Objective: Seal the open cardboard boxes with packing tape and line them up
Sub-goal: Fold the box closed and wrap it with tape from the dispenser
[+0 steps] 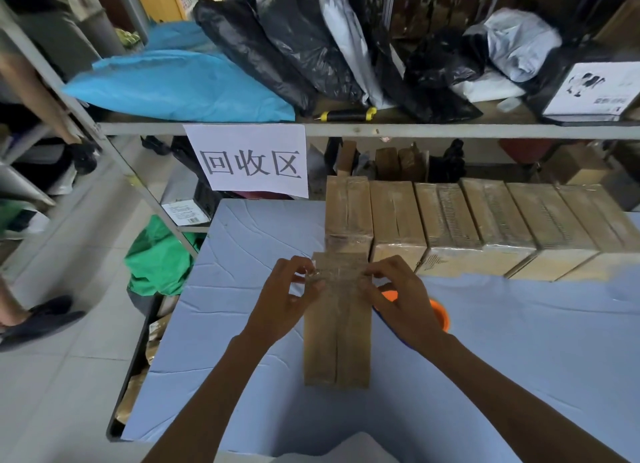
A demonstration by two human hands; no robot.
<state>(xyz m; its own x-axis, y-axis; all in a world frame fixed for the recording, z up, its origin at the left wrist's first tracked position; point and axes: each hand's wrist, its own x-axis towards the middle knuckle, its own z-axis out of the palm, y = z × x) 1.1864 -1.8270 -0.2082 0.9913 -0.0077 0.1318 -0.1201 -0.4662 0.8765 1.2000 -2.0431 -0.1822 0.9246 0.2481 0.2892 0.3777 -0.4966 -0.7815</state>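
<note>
A long brown cardboard box [337, 341] lies lengthwise on the blue table [502, 358], its top flaps meeting in a middle seam. A strip of clear packing tape [341, 272] stretches across the box's far end. My left hand [289, 300] pinches the tape's left end. My right hand [401, 300] pinches its right end. Under my right hand shows an orange tape dispenser [440, 315], mostly hidden. Several taped boxes [450, 220] stand side by side in a row just behind.
A metal shelf [346, 129] behind the table carries blue, black and grey bags, a yellow-black tool [346, 115] and a white box [599, 94]. A paper sign [249, 159] hangs from it. A green bag [159, 258] lies on the floor left, beside a person's foot [38, 319].
</note>
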